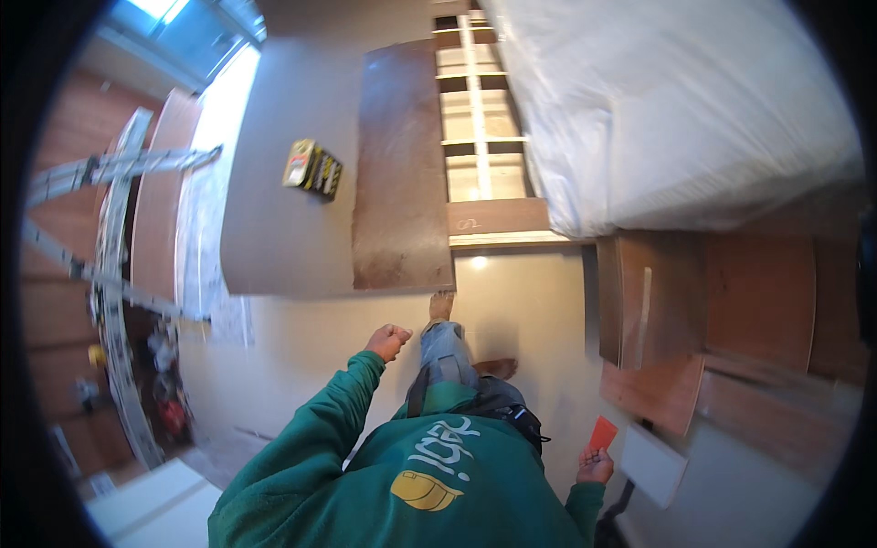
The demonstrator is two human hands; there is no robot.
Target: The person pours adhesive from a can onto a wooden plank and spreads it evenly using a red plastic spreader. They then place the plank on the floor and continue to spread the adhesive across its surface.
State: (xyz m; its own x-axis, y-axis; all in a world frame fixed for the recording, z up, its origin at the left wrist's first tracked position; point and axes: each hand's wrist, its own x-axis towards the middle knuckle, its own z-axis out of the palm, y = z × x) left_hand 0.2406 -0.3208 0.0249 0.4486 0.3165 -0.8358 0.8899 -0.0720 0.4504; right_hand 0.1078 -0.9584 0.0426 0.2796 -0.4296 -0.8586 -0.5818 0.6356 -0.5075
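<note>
My right hand [594, 467], low on the right, is closed round a flat orange-red piece [603, 433]; its exact kind does not show. My left hand [391, 342] is held out ahead of my body with the fingers curled in, and nothing shows in it. Beyond that hand lies a dark brown wooden panel [399, 173], on top of a wide grey-brown board [283, 242]. A yellow and black box [313, 170] sits on this board, left of the panel. The hands are apart from these boards.
A slatted wooden frame [484, 215] lies ahead, beside a large plastic-wrapped mattress-like block [676, 119]. Brown wooden cabinet parts [653, 297] stand at the right, near a white panel [653, 466]. An aluminium ladder [114, 265] is on the left. My bare feet are on the pale floor [521, 301].
</note>
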